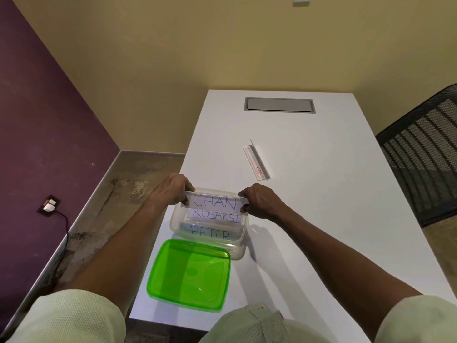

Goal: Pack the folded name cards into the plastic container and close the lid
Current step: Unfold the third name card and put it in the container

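Frame centre: left hand [173, 191] and right hand [259, 203] pinch the "CHAN" card [214, 201] ends over the clear container [237, 246]; green lid [190, 273] below it.

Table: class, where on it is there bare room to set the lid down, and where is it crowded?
Free: the wide white stretch of the table right of the container, and the strip between the clear holder and the grey hatch. Crowded: the near left corner, where the green lid, the container and both hands sit.
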Demonstrator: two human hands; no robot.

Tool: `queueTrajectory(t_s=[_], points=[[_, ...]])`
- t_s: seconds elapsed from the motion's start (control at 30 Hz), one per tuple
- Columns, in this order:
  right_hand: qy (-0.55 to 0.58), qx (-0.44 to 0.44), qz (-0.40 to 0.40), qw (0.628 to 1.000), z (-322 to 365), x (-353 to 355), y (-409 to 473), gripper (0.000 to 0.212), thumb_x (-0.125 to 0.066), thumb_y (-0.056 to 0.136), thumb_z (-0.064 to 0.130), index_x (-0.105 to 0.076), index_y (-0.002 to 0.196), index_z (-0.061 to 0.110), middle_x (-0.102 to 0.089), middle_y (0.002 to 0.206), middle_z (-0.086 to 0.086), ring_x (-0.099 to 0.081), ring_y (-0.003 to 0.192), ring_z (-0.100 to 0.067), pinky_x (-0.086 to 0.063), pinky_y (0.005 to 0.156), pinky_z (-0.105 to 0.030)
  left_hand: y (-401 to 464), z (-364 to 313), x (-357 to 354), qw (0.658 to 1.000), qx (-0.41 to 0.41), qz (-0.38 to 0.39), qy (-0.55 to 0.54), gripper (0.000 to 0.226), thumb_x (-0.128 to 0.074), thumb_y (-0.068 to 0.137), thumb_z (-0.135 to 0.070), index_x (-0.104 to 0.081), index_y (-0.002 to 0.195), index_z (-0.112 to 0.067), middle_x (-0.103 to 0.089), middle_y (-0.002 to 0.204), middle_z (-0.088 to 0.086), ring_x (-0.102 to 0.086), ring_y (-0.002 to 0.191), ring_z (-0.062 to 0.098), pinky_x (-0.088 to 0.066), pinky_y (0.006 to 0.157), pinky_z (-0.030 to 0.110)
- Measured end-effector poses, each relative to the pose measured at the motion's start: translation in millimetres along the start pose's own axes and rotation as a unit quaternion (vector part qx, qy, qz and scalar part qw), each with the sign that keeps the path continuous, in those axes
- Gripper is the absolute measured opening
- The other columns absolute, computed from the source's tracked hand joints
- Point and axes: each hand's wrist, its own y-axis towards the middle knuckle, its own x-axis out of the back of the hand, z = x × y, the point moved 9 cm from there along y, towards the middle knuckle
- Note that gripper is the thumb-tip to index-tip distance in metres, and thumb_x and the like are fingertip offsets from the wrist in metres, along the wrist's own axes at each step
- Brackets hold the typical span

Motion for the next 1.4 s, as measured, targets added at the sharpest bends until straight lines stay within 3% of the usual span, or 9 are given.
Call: queueTrajectory(t_s=[0.07, 0.17, 0.4, 0.73, 0.9, 1.4], points=[[-0.005, 0.002, 0.009, 1.000, 3, -3, 2, 0.032, -0.074, 0.075, 0.026, -0.071, 0.102, 0.009, -0.073, 0.093, -0.015, -0.065, 0.088, -0.033, -0.052, 0.067, -0.035, -1, 2, -1, 1.000, -0.004, 0.007, 0.012, 0.053, -0.087, 0.066, -0.010, -0.071, 0.116, -0.015, -0.070, 0.118, 0.005, -0.065, 0.101, 0.022, -0.053, 0.083, 0.030], [-0.010, 0.007, 0.028, 1.000, 8, -11, 4, 0.023, -0.075, 0.074, 0.025, -0.070, 0.087, 0.006, -0.071, 0.082, -0.016, -0.064, 0.079, -0.033, -0.043, 0.058, -0.031, -3, 6, -5, 0.999, -0.009, 0.015, 0.028, 0.052, -0.088, 0.066, -0.014, -0.071, 0.115, -0.016, -0.071, 0.116, 0.004, -0.066, 0.097, 0.021, -0.052, 0.080, 0.028], [-0.028, 0.016, 0.052, 0.998, 20, -30, 9, 0.026, -0.073, 0.072, 0.031, -0.068, 0.082, 0.007, -0.067, 0.082, -0.016, -0.063, 0.080, -0.035, -0.038, 0.058, -0.029, -1, 14, -16, 0.997, -0.018, 0.018, 0.076, 0.049, -0.089, 0.064, -0.015, -0.073, 0.110, -0.017, -0.071, 0.112, 0.006, -0.061, 0.087, 0.019, -0.054, 0.077, 0.029], [-0.014, 0.017, 0.076, 0.997, 22, -54, 18, 0.039, -0.075, 0.075, 0.033, -0.067, 0.101, 0.005, -0.066, 0.099, -0.017, -0.063, 0.092, -0.034, -0.047, 0.071, -0.033, 11, 12, -41, 0.980, -0.052, 0.047, 0.188, 0.048, -0.083, 0.070, -0.010, -0.070, 0.115, -0.017, -0.068, 0.119, 0.008, -0.067, 0.104, 0.026, -0.056, 0.089, 0.034], [-0.038, 0.031, 0.099, 0.994, 27, -68, 19, 0.035, -0.067, 0.081, 0.026, -0.061, 0.107, 0.003, -0.061, 0.108, -0.019, -0.060, 0.099, -0.034, -0.047, 0.077, -0.035, 13, 10, -56, 0.963, -0.081, 0.061, 0.251, 0.038, -0.075, 0.075, -0.007, -0.070, 0.112, -0.014, -0.068, 0.116, 0.010, -0.067, 0.103, 0.028, -0.056, 0.087, 0.036], [-0.110, 0.048, 0.153, 0.981, 31, -99, 27, 0.023, -0.058, 0.084, 0.015, -0.061, 0.103, 0.003, -0.063, 0.107, -0.018, -0.063, 0.096, -0.035, -0.042, 0.069, -0.031, 19, -5, -97, 0.921, -0.162, 0.065, 0.348, 0.025, -0.053, 0.084, 0.004, -0.065, 0.104, -0.007, -0.064, 0.112, 0.015, -0.065, 0.104, 0.034, -0.052, 0.082, 0.039]])
